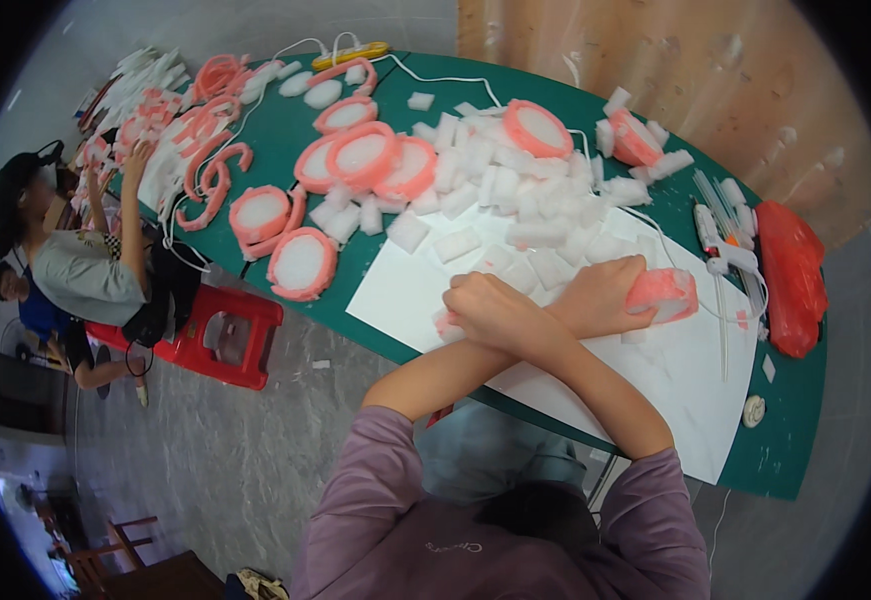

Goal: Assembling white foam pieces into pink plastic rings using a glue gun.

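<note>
My forearms are crossed above a white sheet (387, 290) on the green table. My left hand (603, 297), reaching to the right side, is closed around a pink-rimmed foam piece (667, 293) with white inside. Across on the left side, my right hand (490, 308) is a fist with a bit of pink foam (445, 324) showing at its edge; most of that piece is hidden. Beyond my hands lies a heap of white foam blocks (515, 195), some spread over the sheet.
Pink-rimmed white discs (302, 264) lie at the left. On the right are a glue gun (707, 230), a red plastic bag (791, 280) and a white cable. Another person (85, 265) works at the table's far left end, near red stools (240, 335).
</note>
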`<act>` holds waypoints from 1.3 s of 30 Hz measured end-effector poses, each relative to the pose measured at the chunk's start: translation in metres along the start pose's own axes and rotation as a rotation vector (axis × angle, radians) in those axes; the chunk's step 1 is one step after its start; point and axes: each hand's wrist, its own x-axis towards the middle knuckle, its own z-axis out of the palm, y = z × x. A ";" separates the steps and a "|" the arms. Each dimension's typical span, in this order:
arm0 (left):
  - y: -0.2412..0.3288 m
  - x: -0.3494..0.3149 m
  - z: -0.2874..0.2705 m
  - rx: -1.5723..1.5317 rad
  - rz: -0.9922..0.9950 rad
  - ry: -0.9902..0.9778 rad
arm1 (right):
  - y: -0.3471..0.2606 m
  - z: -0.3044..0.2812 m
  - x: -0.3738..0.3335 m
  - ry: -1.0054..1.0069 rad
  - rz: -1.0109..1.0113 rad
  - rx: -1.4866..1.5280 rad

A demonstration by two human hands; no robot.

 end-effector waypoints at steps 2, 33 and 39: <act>0.000 -0.001 0.000 0.004 -0.019 -0.011 | -0.001 -0.002 -0.002 -0.031 0.024 0.014; 0.009 -0.019 0.025 0.099 -0.076 0.236 | -0.009 -0.028 0.006 -0.276 -0.073 0.064; 0.006 -0.024 0.025 0.052 -0.017 0.259 | -0.007 -0.024 0.003 -0.297 -0.070 0.101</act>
